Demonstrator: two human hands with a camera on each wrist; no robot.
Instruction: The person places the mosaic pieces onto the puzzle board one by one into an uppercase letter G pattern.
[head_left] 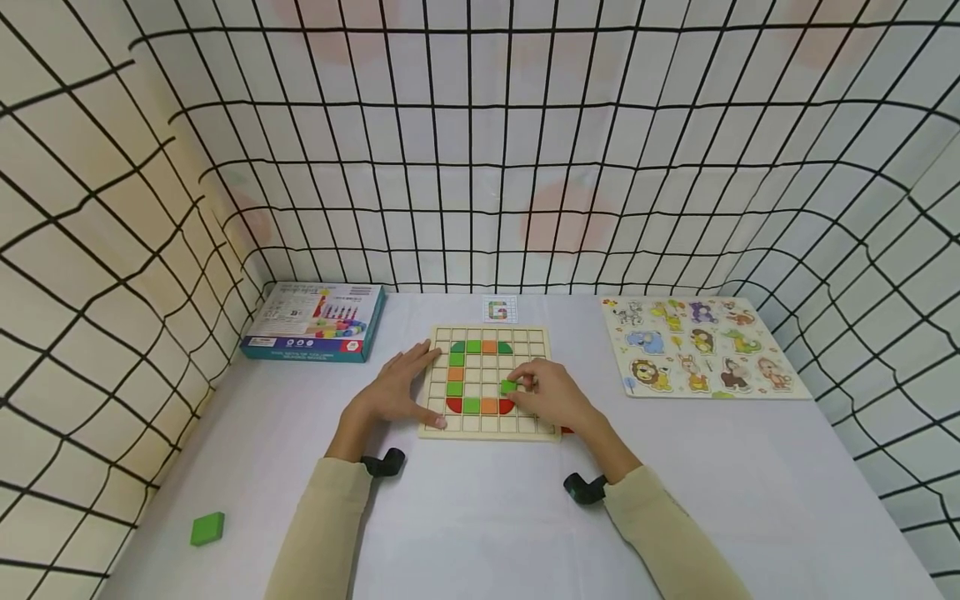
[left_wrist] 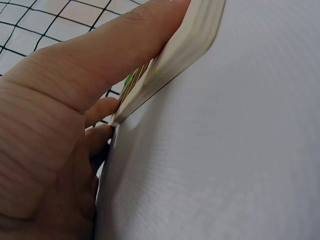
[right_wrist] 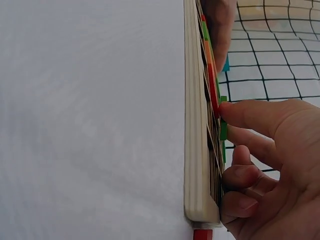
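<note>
A wooden grid board lies on the table with green, orange and red tiles set in a rounded outline. My left hand rests on the board's left side, thumb on the near corner and fingers spread along the edge. In the left wrist view its thumb lies straight over the board's rim. Between thumb and fingertips, my right hand pinches a green square tile at the right side of the outline, just above a red rounded tile. Whether the green tile sits flat in its cell cannot be told.
A small pattern card lies behind the board. A printed box stands back left, an animal puzzle board back right. A loose green block lies front left. A red piece shows beside the board's right edge. Black netting surrounds the table.
</note>
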